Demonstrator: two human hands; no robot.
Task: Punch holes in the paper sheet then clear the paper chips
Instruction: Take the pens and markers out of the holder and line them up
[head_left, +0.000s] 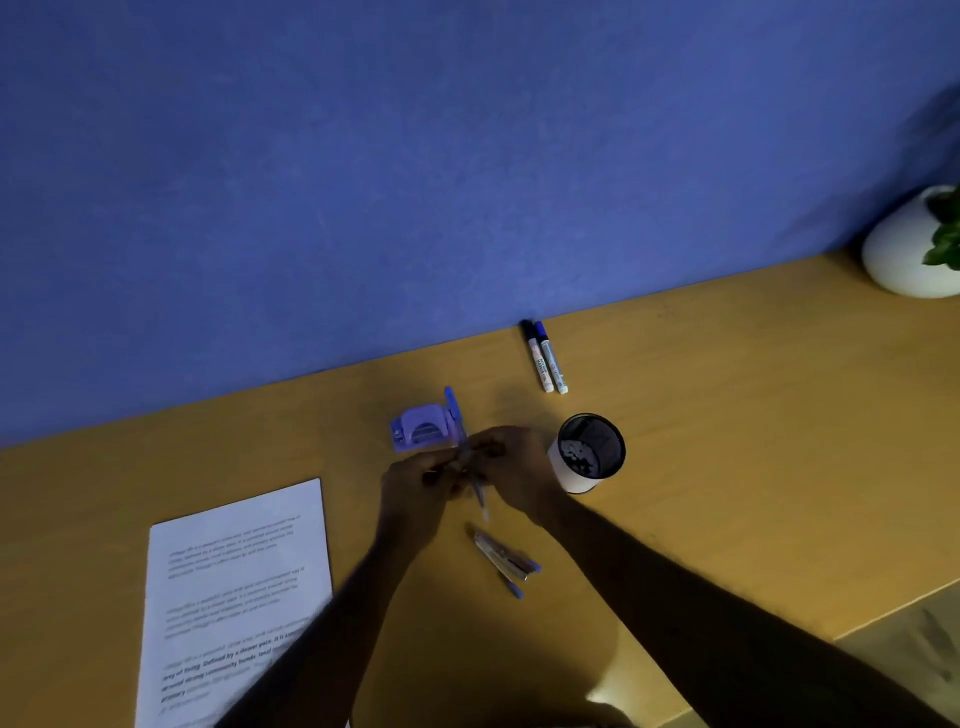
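A small purple hole punch (420, 427) sits on the wooden desk (727, 441) near the blue wall. A printed paper sheet (234, 587) lies flat at the lower left, partly under my left forearm. My left hand (413, 493) and my right hand (511, 467) meet just in front of the punch, both closed around a bundle of blue pens (462, 452) that sticks out above and below the fingers. No paper chips are visible.
A black mesh cup (589, 452) stands right of my hands. Two markers (548, 358) lie by the wall. A few more pens (506, 561) lie below my hands. A white plant pot (911, 249) sits far right. The desk edge runs at lower right.
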